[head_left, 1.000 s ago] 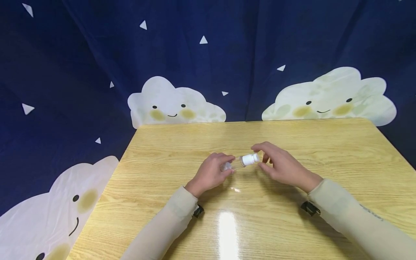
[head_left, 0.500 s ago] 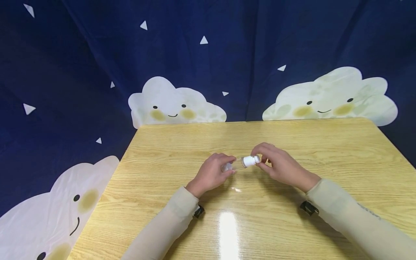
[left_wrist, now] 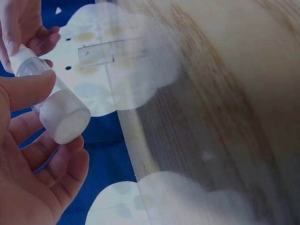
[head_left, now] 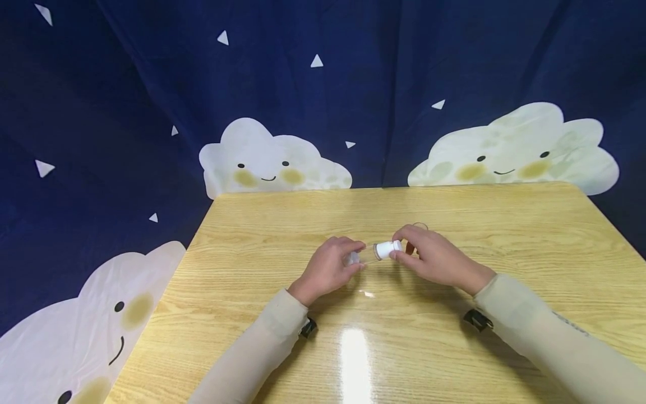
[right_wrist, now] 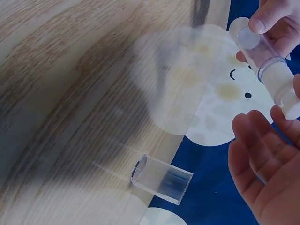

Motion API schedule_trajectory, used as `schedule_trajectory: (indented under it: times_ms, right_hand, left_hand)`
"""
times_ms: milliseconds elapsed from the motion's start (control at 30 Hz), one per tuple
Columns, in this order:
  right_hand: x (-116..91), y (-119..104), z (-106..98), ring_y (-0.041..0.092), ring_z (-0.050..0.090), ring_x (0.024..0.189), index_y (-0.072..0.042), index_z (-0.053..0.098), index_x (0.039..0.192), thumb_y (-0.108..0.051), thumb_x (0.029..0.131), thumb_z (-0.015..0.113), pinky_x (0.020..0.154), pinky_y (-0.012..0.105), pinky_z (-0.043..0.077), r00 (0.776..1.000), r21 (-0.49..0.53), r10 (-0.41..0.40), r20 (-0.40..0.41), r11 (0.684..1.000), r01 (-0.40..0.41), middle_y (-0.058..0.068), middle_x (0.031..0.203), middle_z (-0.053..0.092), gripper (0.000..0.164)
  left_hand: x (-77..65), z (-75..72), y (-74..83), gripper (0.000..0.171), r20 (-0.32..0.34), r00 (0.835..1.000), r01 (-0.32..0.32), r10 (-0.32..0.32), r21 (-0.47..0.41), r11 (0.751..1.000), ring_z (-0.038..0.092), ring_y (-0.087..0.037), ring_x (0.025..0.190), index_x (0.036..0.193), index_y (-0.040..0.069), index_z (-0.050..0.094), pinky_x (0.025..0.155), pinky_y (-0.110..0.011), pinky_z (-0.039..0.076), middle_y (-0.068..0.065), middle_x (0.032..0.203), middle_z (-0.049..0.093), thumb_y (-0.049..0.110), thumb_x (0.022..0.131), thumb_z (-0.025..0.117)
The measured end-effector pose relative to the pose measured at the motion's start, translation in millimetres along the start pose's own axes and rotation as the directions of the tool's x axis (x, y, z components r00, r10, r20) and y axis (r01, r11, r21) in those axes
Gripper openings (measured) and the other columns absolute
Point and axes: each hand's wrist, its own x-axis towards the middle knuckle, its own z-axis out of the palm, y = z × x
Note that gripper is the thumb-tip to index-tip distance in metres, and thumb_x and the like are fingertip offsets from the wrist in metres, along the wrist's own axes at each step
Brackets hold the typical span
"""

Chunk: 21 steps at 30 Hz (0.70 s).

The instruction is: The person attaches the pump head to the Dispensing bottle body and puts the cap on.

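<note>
A small cylindrical bottle (head_left: 388, 249) with a clear body and a white top lies sideways above the table, between both hands. My left hand (head_left: 329, 267) holds the clear body near its base, thumb on one side and fingers on the other. At the other end, my right hand (head_left: 438, 258) pinches the white top between thumb and index finger. Its remaining fingers are loosely curled in the right wrist view. The left wrist view shows the bottle's round white base (left_wrist: 68, 119) facing the camera. A clear cap (right_wrist: 164, 180) stands on the table, mostly hidden by the right hand in the head view.
The wooden table (head_left: 242, 235) is glossy and reflects a bright light near the front. A dark blue curtain (head_left: 282, 73) with white clouds hangs behind and to the left of it.
My right hand has moved slightly left and come to pinch the bottle's white top, exposing the clear cap's rim behind it. The left hand keeps its hold, nearly still.
</note>
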Motion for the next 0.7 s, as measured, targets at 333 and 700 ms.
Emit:
schedule_trajectory:
  times_ms: [333,700]
  right_hand:
    - [-3.0,1.8,-1.0,0.013,0.06,0.078,-0.014,0.059,0.12,-0.03,0.087,0.076,0.061,0.022,0.047,0.998,0.032,-0.039,-0.055,0.999,0.041,0.0,0.105,0.066,0.04]
    - [-8.1,8.4,-0.8,0.009,0.06,0.077,-0.011,0.057,0.123,-0.018,0.084,0.08,0.061,0.021,0.047,0.979,0.006,-0.151,-0.137,0.988,0.153,0.003,0.113,0.066,0.046]
  left_hand:
    - [-0.2,-1.3,0.0,0.039,-0.003,1.0,0.0,0.0,0.001,1.0,0.064,-0.021,0.107,0.126,0.011,0.069,0.088,-0.033,0.054,-0.004,0.122,0.071,0.023,0.089,0.075]
    - [1.1,0.5,1.4,0.04,0.009,1.0,-0.002,0.002,0.005,1.0,0.064,-0.021,0.106,0.127,0.012,0.068,0.087,-0.033,0.054,-0.004,0.121,0.071,0.024,0.089,0.075]
